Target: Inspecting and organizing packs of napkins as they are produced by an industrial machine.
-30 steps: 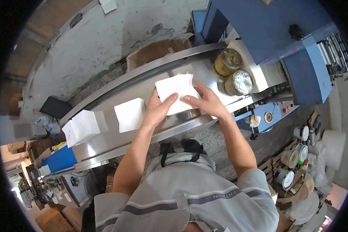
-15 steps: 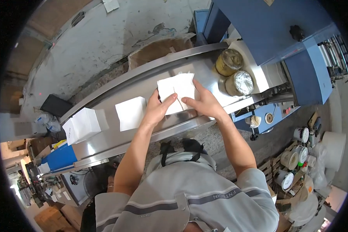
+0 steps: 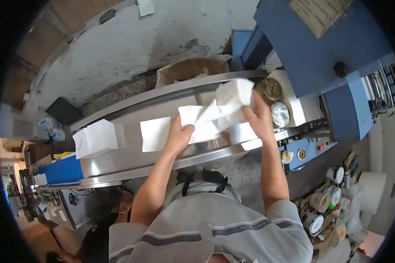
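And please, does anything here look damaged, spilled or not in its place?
The wall beyond the table looks damaged: its surface has dark, flaked patches. The paper is twisted and uneven between the left hand and right hand, though probably only from handling. I see no clear spill.

Beyond the left hand (image 3: 179, 135), a bare strip of metal table (image 3: 151, 110) leaves room to pass up to its raised far rim (image 3: 162, 96), while a flat white stack (image 3: 156, 133) lies just left of the fingers, a narrow open gap dividing it from a white bundle (image 3: 96, 139) farther left. Between the two hands, spread white sheets (image 3: 213, 116) block the way; just right of the right hand's (image 3: 260, 117) fingers, a foil-topped container (image 3: 280, 115) and a yellowish one (image 3: 271, 90) crowd the side, near a blue machine (image 3: 305, 65).
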`<state>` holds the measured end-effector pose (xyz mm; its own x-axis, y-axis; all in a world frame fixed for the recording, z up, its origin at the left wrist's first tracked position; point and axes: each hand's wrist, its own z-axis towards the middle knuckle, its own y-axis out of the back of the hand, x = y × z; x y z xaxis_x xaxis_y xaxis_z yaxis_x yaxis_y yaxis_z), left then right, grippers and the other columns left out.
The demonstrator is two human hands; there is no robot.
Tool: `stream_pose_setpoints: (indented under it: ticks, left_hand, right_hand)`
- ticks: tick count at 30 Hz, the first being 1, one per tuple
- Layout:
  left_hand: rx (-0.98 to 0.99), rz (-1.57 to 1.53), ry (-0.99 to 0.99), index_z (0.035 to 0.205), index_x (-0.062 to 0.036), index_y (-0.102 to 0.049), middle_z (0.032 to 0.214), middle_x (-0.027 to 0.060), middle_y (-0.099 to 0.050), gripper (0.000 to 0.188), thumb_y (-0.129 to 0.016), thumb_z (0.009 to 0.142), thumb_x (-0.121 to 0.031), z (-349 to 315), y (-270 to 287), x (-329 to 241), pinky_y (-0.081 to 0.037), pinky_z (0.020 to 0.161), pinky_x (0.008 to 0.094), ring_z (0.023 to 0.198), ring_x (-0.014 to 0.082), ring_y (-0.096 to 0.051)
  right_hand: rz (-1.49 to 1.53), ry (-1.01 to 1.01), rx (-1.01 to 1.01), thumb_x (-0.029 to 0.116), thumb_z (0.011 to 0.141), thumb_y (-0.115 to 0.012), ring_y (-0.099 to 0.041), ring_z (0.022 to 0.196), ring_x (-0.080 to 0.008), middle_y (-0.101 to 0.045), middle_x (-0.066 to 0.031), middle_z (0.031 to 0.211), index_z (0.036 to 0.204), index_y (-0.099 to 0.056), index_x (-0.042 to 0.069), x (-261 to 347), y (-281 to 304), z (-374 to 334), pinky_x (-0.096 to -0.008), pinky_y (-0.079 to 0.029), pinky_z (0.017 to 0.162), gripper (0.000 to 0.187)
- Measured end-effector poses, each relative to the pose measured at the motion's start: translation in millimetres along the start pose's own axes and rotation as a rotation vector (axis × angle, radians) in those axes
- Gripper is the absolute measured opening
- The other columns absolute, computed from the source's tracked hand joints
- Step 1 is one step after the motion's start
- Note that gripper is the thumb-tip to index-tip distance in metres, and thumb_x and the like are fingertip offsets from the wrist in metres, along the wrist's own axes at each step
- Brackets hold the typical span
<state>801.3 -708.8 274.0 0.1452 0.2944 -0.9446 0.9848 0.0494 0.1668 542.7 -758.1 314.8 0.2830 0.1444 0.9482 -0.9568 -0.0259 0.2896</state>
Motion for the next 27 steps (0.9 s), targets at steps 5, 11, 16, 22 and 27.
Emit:
stream_pose_setpoints:
  ticks: [5,11,16,22,27]
  left_hand:
    - [0.059,-0.313,0.047,0.125,0.0026,-0.054,0.1,0.0094,-0.066,0.043,-0.055,0.083,-0.004,-7,14,14,-0.05,0.073,0.03,0.085,0.016,-0.062]
    - [0.021,-0.544,-0.025,0.125,0.0016,-0.055,0.105,0.0074,-0.065,0.044,-0.053,0.081,0.001,-17,34,5,-0.049,0.081,0.0287,0.091,0.0142,-0.06]
    - [0.047,-0.59,-0.061,0.13,0.0017,-0.053,0.11,0.0076,-0.064,0.051,-0.052,0.079,0.003,-21,54,7,-0.047,0.09,0.0297,0.1,0.0163,-0.06]
    - [0.107,-0.667,-0.067,0.137,0.0009,-0.048,0.123,0.0083,-0.06,0.059,-0.05,0.078,0.004,-22,63,12,-0.043,0.1,0.0315,0.112,0.0184,-0.057]
    - [0.232,-0.702,-0.067,0.139,0.0017,-0.046,0.125,0.0089,-0.06,0.057,-0.047,0.081,0.002,-18,50,7,-0.044,0.1,0.0324,0.115,0.0191,-0.058]
  right_hand:
    - [-0.254,0.346,-0.149,0.005,0.09,-0.055,-0.064,0.058,-0.0204,-0.064,-0.0222,0.069,0.136,-0.046,-0.008,78,-20,46,-0.0334,-0.049,0.057,0.049]
    - [-0.507,0.729,-0.206,0.001,0.087,-0.057,-0.064,0.088,-0.0457,-0.064,-0.0266,0.107,0.139,-0.042,0.004,51,-60,153,-0.0481,-0.054,0.077,0.054]
    - [-0.678,0.375,0.478,0.012,0.089,-0.06,-0.066,0.091,-0.0414,-0.068,-0.0249,0.096,0.119,-0.066,0.003,-22,-78,167,-0.0447,-0.053,0.081,0.032]
    - [0.182,0.108,0.675,0.019,0.091,-0.072,-0.062,0.108,-0.0173,-0.067,-0.0099,0.12,0.127,-0.061,0.0,54,-74,62,-0.0316,-0.051,0.092,0.042]
    - [-0.159,0.386,0.538,0.012,0.084,-0.075,-0.069,0.103,-0.0264,-0.068,-0.0155,0.121,0.111,-0.07,0.002,57,-75,39,-0.0352,-0.053,0.086,0.03]
